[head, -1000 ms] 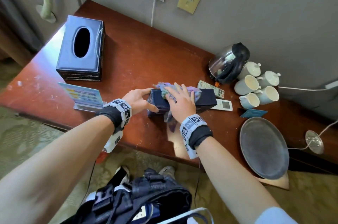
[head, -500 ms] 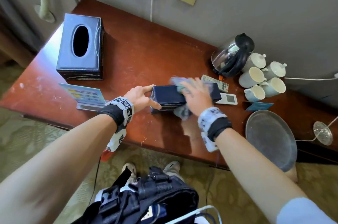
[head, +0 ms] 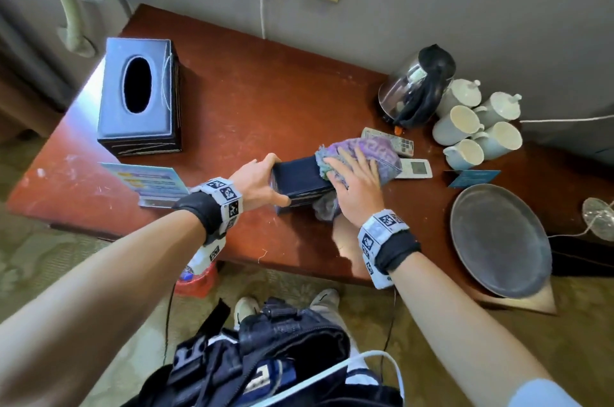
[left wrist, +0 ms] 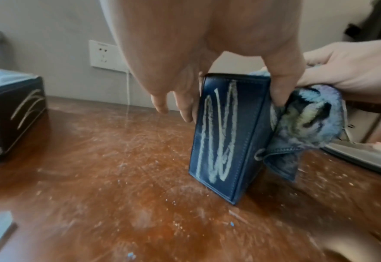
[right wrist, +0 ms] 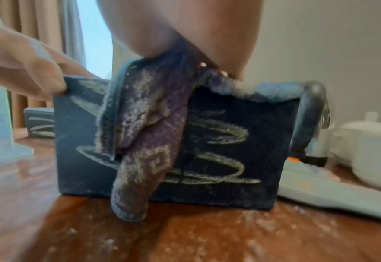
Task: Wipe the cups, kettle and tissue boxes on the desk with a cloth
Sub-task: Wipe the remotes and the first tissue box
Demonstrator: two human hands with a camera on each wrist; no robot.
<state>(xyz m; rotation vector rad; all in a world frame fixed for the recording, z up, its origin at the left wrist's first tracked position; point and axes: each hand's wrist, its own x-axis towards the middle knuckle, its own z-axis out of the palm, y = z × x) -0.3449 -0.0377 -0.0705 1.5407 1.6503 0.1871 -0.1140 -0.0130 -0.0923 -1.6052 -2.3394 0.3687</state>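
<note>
A small dark blue tissue box (head: 299,175) stands near the desk's front edge, chalk-like scribbles on its end (left wrist: 225,134) and its side (right wrist: 218,150). My left hand (head: 270,179) grips its left end, thumb (left wrist: 281,83) on the near side and fingers (left wrist: 185,101) on the far side. My right hand (head: 357,174) lies flat with fingers spread, pressing a purple-blue cloth (head: 368,150) onto the box's right top; a cloth flap (right wrist: 144,141) hangs down the front. A larger tissue box (head: 139,97) stands at the back left. The kettle (head: 415,87) and white cups (head: 465,127) are at the right.
Two remotes (head: 388,141) (head: 415,169) lie just right of the small box. A round grey tray (head: 498,237) overhangs the front right edge. A printed card (head: 149,180) stands at the front left. White lidded cups (head: 498,104) sit behind the open ones. The desk (left wrist: 95,177) is dusty.
My right hand has slid the cloth rightward along the top of the small box, baring its left part. The left hand has kept its grip on the left end.
</note>
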